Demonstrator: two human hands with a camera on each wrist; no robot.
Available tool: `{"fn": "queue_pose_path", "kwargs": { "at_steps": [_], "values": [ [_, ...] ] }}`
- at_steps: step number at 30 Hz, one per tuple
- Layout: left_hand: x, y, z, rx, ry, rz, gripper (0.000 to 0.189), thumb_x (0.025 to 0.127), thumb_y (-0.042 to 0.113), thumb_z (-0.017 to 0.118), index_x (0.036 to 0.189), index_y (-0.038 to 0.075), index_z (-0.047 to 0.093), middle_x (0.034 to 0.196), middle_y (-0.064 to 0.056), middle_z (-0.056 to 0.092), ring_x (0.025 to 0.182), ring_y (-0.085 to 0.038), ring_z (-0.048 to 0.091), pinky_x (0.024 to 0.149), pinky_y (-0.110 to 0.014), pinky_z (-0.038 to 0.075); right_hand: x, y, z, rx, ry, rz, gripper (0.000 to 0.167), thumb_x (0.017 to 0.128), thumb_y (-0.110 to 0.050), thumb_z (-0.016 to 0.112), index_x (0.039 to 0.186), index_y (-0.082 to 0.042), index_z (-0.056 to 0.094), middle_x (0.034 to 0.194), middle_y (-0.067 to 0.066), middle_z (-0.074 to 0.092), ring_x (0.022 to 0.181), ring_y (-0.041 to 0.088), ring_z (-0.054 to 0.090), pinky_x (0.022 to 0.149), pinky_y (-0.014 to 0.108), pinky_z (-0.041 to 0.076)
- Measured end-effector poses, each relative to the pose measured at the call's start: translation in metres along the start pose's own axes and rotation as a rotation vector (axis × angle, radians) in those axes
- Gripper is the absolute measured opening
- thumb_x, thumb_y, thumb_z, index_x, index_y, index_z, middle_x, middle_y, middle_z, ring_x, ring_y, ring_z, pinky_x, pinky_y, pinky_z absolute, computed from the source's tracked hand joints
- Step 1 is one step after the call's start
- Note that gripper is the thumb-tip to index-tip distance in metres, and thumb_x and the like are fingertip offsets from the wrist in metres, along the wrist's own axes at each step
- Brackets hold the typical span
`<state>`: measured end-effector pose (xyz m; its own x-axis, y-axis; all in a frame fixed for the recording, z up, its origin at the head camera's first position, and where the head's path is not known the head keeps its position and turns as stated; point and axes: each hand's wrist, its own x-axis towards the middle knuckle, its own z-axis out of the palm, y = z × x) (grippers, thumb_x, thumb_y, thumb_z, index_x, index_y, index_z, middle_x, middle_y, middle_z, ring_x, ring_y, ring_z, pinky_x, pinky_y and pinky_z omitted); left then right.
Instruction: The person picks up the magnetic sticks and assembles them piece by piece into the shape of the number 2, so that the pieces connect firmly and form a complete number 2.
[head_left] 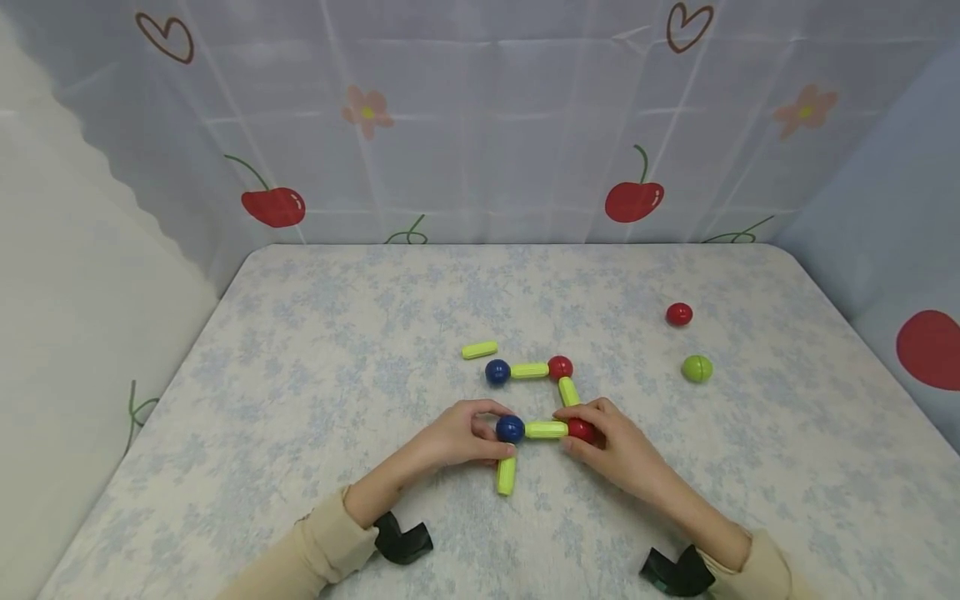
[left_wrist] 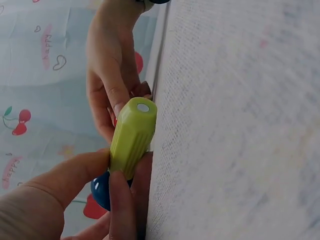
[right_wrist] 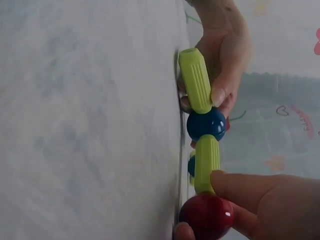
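My left hand (head_left: 467, 435) pinches a yellow-green magnetic stick (left_wrist: 134, 135) close to where it meets a blue ball (head_left: 510, 428). A small silver disc shows in the stick's free end, which points toward me. Another yellow-green stick (head_left: 546, 430) joins that blue ball to a red ball (right_wrist: 207, 217). The fingers and thumb of my right hand (head_left: 617, 446) grip this red ball, partly covering it. From there a stick (head_left: 568, 392) runs back to a second red ball (head_left: 559, 367). One more stick (head_left: 529, 371) links it to a far blue ball (head_left: 497, 372).
A loose yellow-green stick (head_left: 479, 350) lies just behind the far blue ball. Toward the back right sit a separate red ball (head_left: 678, 314) and a green ball (head_left: 697, 368). All rest on a floral-patterned tabletop (head_left: 337, 333), with a printed curtain (head_left: 480, 125) behind.
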<state>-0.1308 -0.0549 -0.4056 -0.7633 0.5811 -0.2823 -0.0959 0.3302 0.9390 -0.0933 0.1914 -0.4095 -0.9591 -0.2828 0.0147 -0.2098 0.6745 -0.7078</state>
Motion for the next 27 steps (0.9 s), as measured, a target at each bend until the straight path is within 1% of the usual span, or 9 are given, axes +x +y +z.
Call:
{"fn": "queue_pose_path", "kwargs": {
  "at_steps": [5,8,9,11,15,18,21,23,27],
  "values": [
    [-0.004,0.001,-0.001,-0.041,0.043,0.005,0.046,0.083,0.008,0.072,0.124,0.000,0.054,0.069,-0.004,0.063,0.062,-0.011,0.057,0.061,-0.025,0.047,-0.001,-0.002,-0.012,-0.004,-0.062,-0.052,0.036,0.088,-0.016,0.068,0.123,-0.012,0.061,0.095,0.002,0.051,0.076,0.016,0.046,0.061,0.028,0.041],
    [-0.004,0.001,-0.001,-0.068,0.047,0.002,0.046,0.083,0.007,0.071,0.124,0.000,0.054,0.071,-0.005,0.062,0.063,-0.012,0.058,0.063,-0.026,0.049,-0.001,-0.001,-0.027,-0.038,-0.041,-0.053,0.040,0.088,-0.015,0.067,0.127,-0.009,0.058,0.101,0.007,0.054,0.077,0.016,0.050,0.061,0.028,0.044],
    [-0.002,-0.002,-0.001,-0.070,0.047,-0.001,0.046,0.082,0.008,0.072,0.125,0.000,0.055,0.071,-0.004,0.062,0.063,-0.012,0.058,0.063,-0.027,0.049,0.000,0.001,-0.034,-0.061,-0.013,-0.050,0.040,0.089,-0.014,0.067,0.127,-0.008,0.057,0.103,0.009,0.055,0.077,0.016,0.052,0.060,0.029,0.045],
    [-0.002,-0.003,-0.002,-0.088,0.049,-0.006,0.047,0.082,0.007,0.072,0.125,0.001,0.055,0.073,-0.004,0.062,0.064,-0.012,0.059,0.065,-0.028,0.051,0.002,0.009,-0.050,-0.119,0.064,-0.041,0.041,0.089,-0.012,0.066,0.128,-0.005,0.055,0.109,0.016,0.054,0.078,0.020,0.053,0.057,0.030,0.045],
    [0.001,-0.005,-0.003,-0.129,0.045,-0.011,0.049,0.081,0.004,0.071,0.126,-0.001,0.053,0.074,-0.005,0.060,0.066,-0.012,0.060,0.067,-0.030,0.052,0.002,0.033,-0.082,-0.263,0.234,0.015,0.042,0.090,-0.012,0.064,0.129,-0.001,0.052,0.113,0.024,0.048,0.080,0.030,0.051,0.056,0.038,0.043],
    [0.003,-0.004,-0.003,-0.153,0.042,-0.020,0.049,0.081,0.002,0.071,0.127,-0.002,0.052,0.073,-0.006,0.060,0.066,-0.013,0.061,0.069,-0.031,0.053,-0.001,0.052,-0.099,-0.329,0.298,0.063,0.044,0.090,-0.013,0.063,0.129,0.003,0.050,0.115,0.028,0.043,0.083,0.036,0.049,0.058,0.046,0.042],
    [0.003,-0.003,-0.002,-0.144,0.045,-0.041,0.049,0.081,0.003,0.071,0.127,-0.001,0.053,0.074,-0.005,0.060,0.067,-0.013,0.060,0.069,-0.030,0.053,-0.003,0.066,-0.108,-0.347,0.294,0.116,0.047,0.091,-0.017,0.063,0.130,0.005,0.047,0.116,0.032,0.039,0.085,0.040,0.048,0.059,0.049,0.041],
    [0.003,-0.003,-0.002,-0.146,0.047,-0.053,0.049,0.082,0.004,0.071,0.127,0.000,0.053,0.075,-0.006,0.061,0.068,-0.013,0.061,0.069,-0.030,0.053,-0.002,0.072,-0.111,-0.337,0.268,0.137,0.049,0.092,-0.019,0.061,0.131,0.006,0.045,0.117,0.035,0.036,0.086,0.042,0.047,0.059,0.050,0.041],
    [0.003,-0.003,-0.002,-0.161,0.052,-0.065,0.049,0.082,0.005,0.072,0.127,0.000,0.052,0.077,-0.006,0.063,0.071,-0.014,0.062,0.070,-0.031,0.052,0.001,0.082,-0.111,-0.342,0.209,0.167,0.047,0.092,-0.017,0.061,0.128,0.008,0.045,0.110,0.036,0.038,0.079,0.038,0.049,0.056,0.044,0.041]
  ]
}}
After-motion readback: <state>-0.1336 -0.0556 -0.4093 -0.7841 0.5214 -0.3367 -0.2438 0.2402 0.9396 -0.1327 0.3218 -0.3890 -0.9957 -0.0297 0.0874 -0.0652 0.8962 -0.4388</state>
